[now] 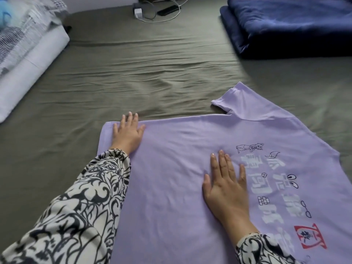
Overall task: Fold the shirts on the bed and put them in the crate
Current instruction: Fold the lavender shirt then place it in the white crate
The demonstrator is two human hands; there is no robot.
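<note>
Lilac shirt [171, 187] runs off the bottom and right edges; hem, far sleeve and part of the print are cut off. Navy blanket [289, 25] is clipped top and right. Striped bedding [22, 35] at top left is blurred and cropped. Cable clutter [152, 10] is too small to identify.

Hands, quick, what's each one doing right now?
Left hand: open, flat on the shirt near its far edge.
Right hand: open, flat on the shirt's middle, holding nothing.
</note>
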